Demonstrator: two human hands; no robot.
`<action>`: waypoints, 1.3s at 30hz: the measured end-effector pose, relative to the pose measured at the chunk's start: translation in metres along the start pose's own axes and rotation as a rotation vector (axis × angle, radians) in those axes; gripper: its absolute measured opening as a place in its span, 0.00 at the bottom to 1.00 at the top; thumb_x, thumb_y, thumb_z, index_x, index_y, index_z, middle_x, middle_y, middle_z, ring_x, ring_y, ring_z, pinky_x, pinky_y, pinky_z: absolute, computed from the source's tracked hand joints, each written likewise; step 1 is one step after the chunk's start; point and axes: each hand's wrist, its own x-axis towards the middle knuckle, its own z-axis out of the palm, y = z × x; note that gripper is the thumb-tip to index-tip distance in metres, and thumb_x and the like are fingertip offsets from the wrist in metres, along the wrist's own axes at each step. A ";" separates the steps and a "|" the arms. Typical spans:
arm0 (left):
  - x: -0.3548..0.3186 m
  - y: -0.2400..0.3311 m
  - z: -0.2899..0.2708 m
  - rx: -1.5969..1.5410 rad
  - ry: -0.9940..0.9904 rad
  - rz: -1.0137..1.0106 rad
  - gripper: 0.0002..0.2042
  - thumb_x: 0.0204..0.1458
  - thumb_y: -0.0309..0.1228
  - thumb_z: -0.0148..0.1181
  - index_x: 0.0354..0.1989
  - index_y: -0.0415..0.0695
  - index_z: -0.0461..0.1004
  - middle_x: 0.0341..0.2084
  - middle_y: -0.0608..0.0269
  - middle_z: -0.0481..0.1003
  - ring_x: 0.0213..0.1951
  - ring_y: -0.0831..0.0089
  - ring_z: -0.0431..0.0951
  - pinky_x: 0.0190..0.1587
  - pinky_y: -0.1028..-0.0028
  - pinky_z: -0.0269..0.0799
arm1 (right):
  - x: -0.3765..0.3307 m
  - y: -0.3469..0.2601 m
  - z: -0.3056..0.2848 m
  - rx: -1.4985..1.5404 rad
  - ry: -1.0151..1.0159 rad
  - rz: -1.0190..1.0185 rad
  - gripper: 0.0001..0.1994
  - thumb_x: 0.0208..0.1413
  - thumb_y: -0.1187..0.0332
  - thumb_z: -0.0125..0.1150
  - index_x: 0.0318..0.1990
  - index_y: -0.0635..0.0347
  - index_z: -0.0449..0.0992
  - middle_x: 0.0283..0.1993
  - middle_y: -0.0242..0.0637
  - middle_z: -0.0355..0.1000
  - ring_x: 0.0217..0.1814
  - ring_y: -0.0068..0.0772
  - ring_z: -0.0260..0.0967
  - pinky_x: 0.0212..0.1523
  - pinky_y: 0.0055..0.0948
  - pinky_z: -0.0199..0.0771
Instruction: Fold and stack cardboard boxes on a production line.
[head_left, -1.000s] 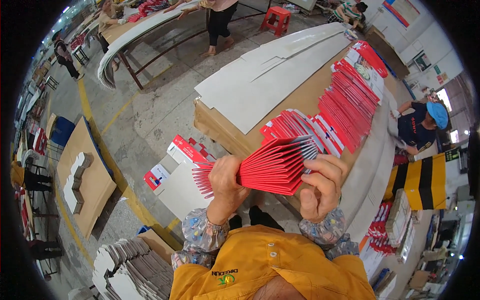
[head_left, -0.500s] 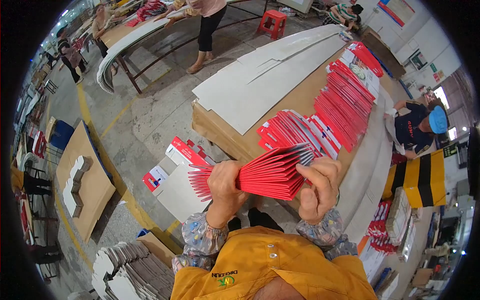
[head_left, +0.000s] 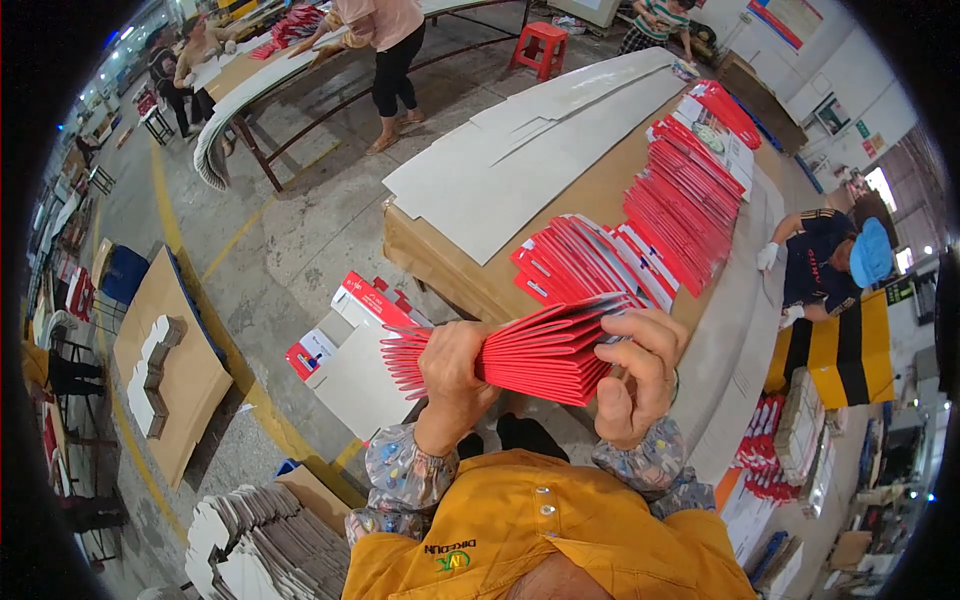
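My left hand [head_left: 455,372] is wrapped round the middle of a thick bundle of red folded cardboard sheets [head_left: 535,350], held in front of my chest. The folded edges fan out on both sides of this fist. At the bundle's right end, my right hand [head_left: 643,375] has its bent fingers against the spread upper corners, where grey inner faces show between the red layers. Its thumb is curled below the fingers, and the exact contact there is partly hidden. Just beyond the bundle, a row of similar red folded sheets [head_left: 590,262] leans on the table.
The brown-topped table [head_left: 430,240] bears large white boards [head_left: 520,150] and more red stacks [head_left: 685,205]. Cut grey boards [head_left: 265,545] are piled at lower left. A brown panel [head_left: 190,400] lies left. A co-worker in a blue cap [head_left: 870,250] stands right; others work beyond.
My right fingers have shifted slightly over the bundle's upper corners, and the layers there are spread a little differently. My left grip stays. The blue-capped co-worker and people at the back have moved.
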 end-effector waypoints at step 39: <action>0.019 0.033 0.026 -0.271 -0.308 -0.538 0.29 0.45 0.37 0.66 0.53 0.39 0.60 0.36 0.47 0.73 0.42 0.48 0.74 0.42 0.61 0.69 | 0.063 0.057 0.057 0.040 0.019 0.024 0.11 0.47 0.66 0.63 0.21 0.58 0.69 0.17 0.39 0.65 0.20 0.44 0.65 0.22 0.39 0.61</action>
